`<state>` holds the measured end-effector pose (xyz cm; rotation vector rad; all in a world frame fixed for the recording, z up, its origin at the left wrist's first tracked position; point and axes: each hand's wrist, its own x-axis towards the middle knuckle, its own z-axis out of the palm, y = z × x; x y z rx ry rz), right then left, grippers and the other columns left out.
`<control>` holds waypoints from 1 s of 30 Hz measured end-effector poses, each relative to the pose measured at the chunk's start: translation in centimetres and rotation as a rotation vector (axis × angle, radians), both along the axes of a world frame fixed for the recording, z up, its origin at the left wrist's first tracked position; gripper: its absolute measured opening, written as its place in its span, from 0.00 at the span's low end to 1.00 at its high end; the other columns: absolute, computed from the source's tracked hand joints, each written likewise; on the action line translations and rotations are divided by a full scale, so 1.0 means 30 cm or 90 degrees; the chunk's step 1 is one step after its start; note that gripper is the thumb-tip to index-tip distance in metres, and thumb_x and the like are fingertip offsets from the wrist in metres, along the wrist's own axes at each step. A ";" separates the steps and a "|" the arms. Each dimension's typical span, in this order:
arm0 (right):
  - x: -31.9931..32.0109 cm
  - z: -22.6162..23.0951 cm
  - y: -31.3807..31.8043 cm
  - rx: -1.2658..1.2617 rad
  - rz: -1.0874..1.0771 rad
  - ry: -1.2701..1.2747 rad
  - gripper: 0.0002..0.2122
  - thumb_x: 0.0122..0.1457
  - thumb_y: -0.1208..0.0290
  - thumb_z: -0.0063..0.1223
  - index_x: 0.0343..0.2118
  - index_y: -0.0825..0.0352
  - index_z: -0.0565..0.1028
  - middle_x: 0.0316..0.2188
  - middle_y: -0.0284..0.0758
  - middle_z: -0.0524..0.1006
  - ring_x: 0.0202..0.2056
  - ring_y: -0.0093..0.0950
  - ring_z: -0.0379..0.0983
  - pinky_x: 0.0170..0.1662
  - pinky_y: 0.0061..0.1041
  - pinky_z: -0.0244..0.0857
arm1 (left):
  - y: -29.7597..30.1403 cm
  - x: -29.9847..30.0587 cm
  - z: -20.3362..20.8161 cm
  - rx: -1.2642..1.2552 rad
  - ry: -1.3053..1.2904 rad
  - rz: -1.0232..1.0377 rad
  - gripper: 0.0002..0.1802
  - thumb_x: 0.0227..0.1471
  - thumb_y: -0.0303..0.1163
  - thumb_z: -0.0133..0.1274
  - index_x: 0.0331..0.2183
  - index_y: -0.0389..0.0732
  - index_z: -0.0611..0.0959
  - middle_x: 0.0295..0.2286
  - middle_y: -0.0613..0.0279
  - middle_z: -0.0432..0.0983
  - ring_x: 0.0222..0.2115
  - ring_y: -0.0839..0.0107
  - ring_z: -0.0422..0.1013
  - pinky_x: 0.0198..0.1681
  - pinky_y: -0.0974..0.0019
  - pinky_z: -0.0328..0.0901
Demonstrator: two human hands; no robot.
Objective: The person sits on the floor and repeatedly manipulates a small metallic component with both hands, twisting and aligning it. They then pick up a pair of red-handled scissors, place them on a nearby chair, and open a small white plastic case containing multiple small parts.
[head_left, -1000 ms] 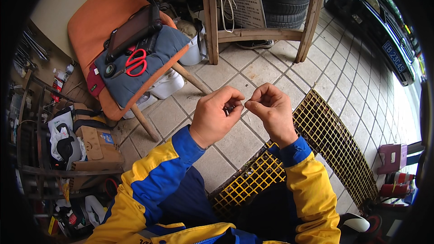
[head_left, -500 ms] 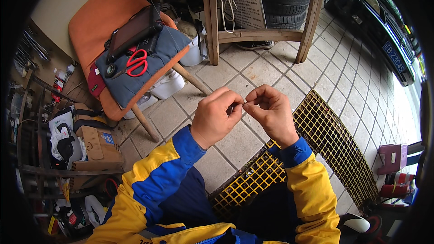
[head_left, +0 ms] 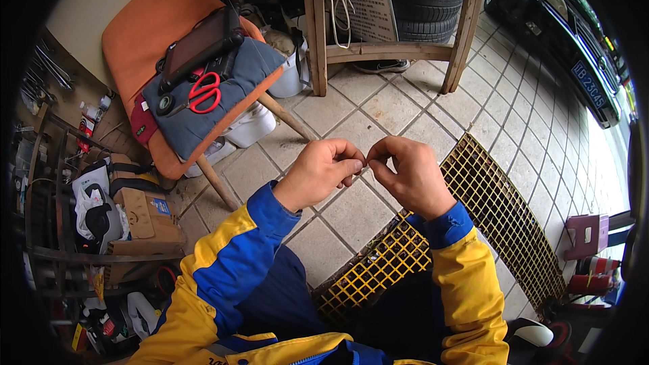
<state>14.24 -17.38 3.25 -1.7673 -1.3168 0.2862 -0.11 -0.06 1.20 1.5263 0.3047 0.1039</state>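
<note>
My left hand [head_left: 318,174] and my right hand [head_left: 407,172] meet fingertip to fingertip in front of me, above the tiled floor. Both are closed in a pinch, thumb against index finger. Whatever lies between the fingertips is too small or too hidden to make out. Up and to the left of my hands stands an orange chair [head_left: 145,20] with a grey-blue cushion [head_left: 253,61] on its seat. Red-handled scissors [head_left: 204,93], a roll of dark tape [head_left: 164,105] and a black tablet-like device [head_left: 203,51] rest on that cushion.
A yellow floor grating [head_left: 500,209] runs beside and below my right arm. A wooden frame [head_left: 389,53] stands ahead, with stacked tires [head_left: 426,3] behind it. At left is a metal rack [head_left: 54,253] with a cardboard box [head_left: 142,213]. A dark car [head_left: 561,34] stands far right.
My left hand has turned and dropped slightly, its thumb now lying more level. My right hand has rolled inward a little. The fingertips still meet in nearly the same place.
</note>
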 end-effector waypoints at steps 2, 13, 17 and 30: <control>0.009 -0.008 0.000 -0.088 0.003 0.132 0.07 0.62 0.72 0.60 0.36 0.71 0.82 0.28 0.39 0.81 0.30 0.34 0.80 0.37 0.29 0.74 | 0.001 -0.001 0.001 0.030 -0.018 0.003 0.07 0.62 0.24 0.57 0.41 0.32 0.83 0.32 0.66 0.79 0.30 0.80 0.74 0.35 0.73 0.71; 0.017 -0.063 0.015 -0.135 0.091 0.773 0.06 0.68 0.68 0.54 0.41 0.64 0.79 0.26 0.20 0.69 0.24 0.11 0.57 0.26 0.16 0.51 | -0.024 0.000 0.023 0.286 -0.141 0.079 0.06 0.58 0.20 0.58 0.38 0.34 0.80 0.31 0.59 0.81 0.33 0.73 0.79 0.39 0.66 0.74; 0.015 -0.067 0.020 -0.111 0.098 0.874 0.06 0.69 0.69 0.53 0.41 0.64 0.78 0.25 0.19 0.66 0.21 0.10 0.53 0.23 0.15 0.47 | -0.030 0.000 0.038 0.340 -0.151 0.088 0.06 0.57 0.20 0.61 0.37 0.35 0.81 0.31 0.62 0.83 0.34 0.76 0.80 0.40 0.69 0.74; 0.002 -0.056 0.025 -0.115 0.083 0.876 0.07 0.69 0.68 0.52 0.40 0.65 0.79 0.24 0.17 0.66 0.20 0.10 0.52 0.23 0.14 0.46 | -0.032 0.000 0.028 0.314 -0.143 0.073 0.03 0.65 0.24 0.57 0.38 0.34 0.81 0.29 0.63 0.82 0.29 0.78 0.78 0.34 0.72 0.74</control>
